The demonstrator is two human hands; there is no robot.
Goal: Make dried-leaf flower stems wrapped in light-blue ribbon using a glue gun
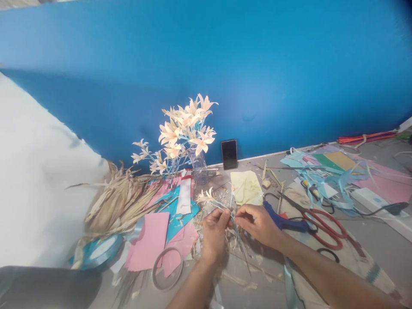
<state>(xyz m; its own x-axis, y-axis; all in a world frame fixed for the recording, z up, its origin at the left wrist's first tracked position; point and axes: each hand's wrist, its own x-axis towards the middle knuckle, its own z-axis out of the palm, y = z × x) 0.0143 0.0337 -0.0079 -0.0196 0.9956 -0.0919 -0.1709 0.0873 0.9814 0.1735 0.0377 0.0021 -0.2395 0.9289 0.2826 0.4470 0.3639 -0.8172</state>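
Note:
In the head view, my left hand (215, 234) is closed in a pinch on the stem of a small artificial flower spray (206, 196) with cream petals and light-blue wrapped stems. Close beside it, my right hand (257, 223) has thumb and forefinger pinched on the same stem, just right of the left thumb. Thin stem ends point down below the fingers. Behind my hands stands a clear vase (199, 167) with a bouquet of finished cream flowers (186, 124). Dry plant scraps litter the surface under my hands.
Dried husks (119, 197), pink paper (149, 240), a ribbon roll (103, 253) and a tape ring (167, 287) lie left. Right are a blue-handled glue gun (283, 221), red-handled scissors (331, 231) and a power strip (383, 210). A phone (229, 154) leans against the blue wall.

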